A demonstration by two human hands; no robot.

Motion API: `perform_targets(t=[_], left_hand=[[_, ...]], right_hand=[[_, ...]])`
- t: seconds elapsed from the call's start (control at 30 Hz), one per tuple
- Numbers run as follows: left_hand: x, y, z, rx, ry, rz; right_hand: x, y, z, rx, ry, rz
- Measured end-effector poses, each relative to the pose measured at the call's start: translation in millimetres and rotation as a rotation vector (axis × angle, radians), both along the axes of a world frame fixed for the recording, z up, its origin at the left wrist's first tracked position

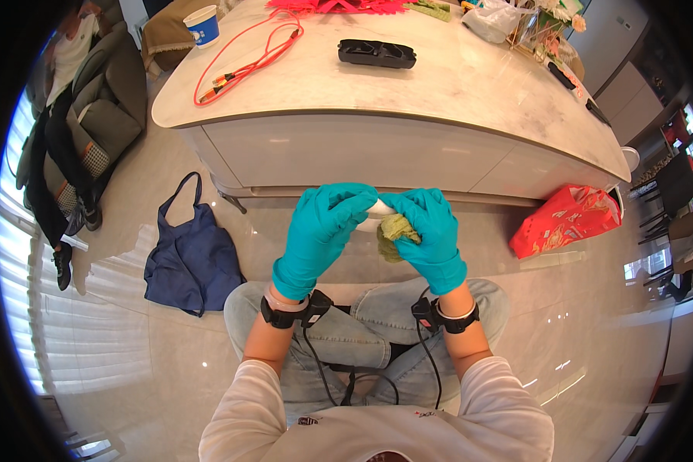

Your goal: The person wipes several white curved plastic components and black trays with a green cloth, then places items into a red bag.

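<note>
Both my hands wear turquoise rubber gloves and are raised in front of the table's base, above my crossed legs. My left hand (pixel 329 222) grips one side of a smooth white object (pixel 382 208). At the other side, my right hand (pixel 430 231) has its fingers curled over the same object and also holds a crumpled green cloth (pixel 398 231). The cloth hangs below the right fingers, close to the white surface. Most of the white object is hidden by the gloves, so its kind cannot be told.
A marble-topped table (pixel 300 86) stands ahead, bearing a red cable (pixel 265 58), a black glasses case (pixel 376 53) and a paper cup (pixel 202 28). A navy cloth bag (pixel 196 260) lies left; a red bag (pixel 569 219) stands right. A person (pixel 63 115) sits at far left.
</note>
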State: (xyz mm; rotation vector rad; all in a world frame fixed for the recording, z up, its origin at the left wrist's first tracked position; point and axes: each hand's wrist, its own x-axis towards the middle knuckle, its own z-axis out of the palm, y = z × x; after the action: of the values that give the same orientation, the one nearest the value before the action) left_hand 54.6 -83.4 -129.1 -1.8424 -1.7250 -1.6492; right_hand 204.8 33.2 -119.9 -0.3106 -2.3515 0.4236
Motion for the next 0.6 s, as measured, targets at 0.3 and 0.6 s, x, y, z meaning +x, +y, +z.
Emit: perform_targets(t=[0.3, 0.6], left_hand=[[-7.8, -4.2, -5.1, -0.070, 0.071, 0.006], [-7.4, -2.9, -5.5, -0.084, 0.089, -0.015]], right_hand=[[1.2, 5.0, 0.5, 0.024, -0.033, 0.075], [4.1, 8.4, -0.6, -0.016, -0.064, 0.133]])
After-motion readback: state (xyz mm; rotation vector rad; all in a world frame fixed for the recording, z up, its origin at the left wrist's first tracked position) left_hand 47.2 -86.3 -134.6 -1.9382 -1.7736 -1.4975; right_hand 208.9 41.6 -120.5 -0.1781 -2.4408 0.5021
